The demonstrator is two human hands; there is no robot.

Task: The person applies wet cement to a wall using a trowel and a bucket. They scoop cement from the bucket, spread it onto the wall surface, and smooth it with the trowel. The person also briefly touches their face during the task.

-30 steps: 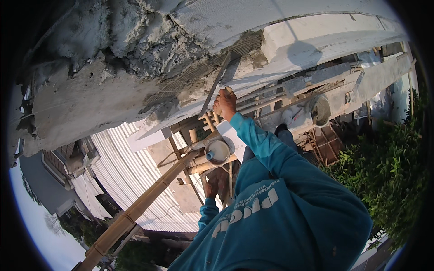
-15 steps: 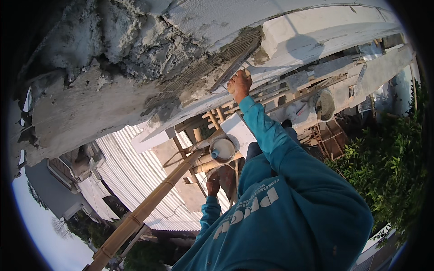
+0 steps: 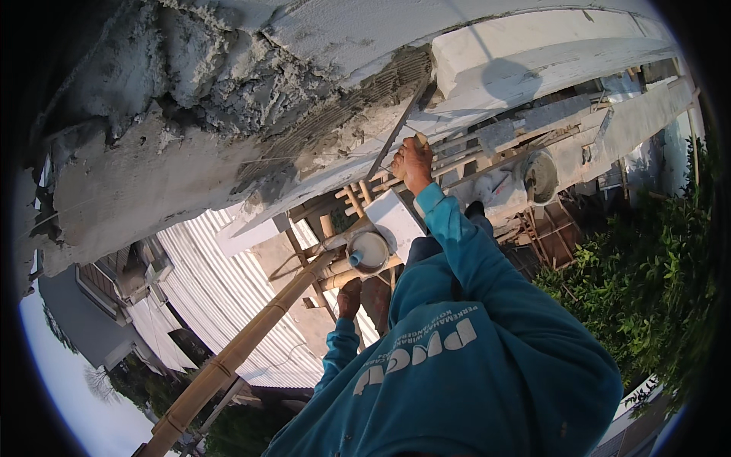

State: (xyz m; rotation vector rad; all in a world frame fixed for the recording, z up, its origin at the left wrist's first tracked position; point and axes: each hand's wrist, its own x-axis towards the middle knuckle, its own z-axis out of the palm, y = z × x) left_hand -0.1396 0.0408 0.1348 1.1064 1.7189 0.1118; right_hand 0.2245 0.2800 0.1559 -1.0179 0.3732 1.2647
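Note:
My right hand (image 3: pixel 413 165) is closed round the wooden handle of a notched trowel (image 3: pixel 397 131). Its long blade is seen nearly edge-on, the upper end by the wall and the lower end out past the wall's edge. Beside the blade, grey mortar (image 3: pixel 365 103) on the wall carries combed ridges. My left hand (image 3: pixel 349 298) hangs low, just below a bucket (image 3: pixel 370 253) with pale contents and a blue-grey object at its rim. The left fingers are too dark and small to read.
A thick bamboo pole (image 3: pixel 251 335) slants up from the lower left to the scaffold. A white block (image 3: pixel 396 222) lies beside the bucket. Another bucket (image 3: pixel 542 179) with grey mix stands on planks at right. Corrugated roofing (image 3: pixel 228 293) and foliage (image 3: pixel 632 274) lie below.
My right hand has shifted slightly right and down, and the trowel's lower end has swung outward from the wall. My left hand has risen a little toward the bucket.

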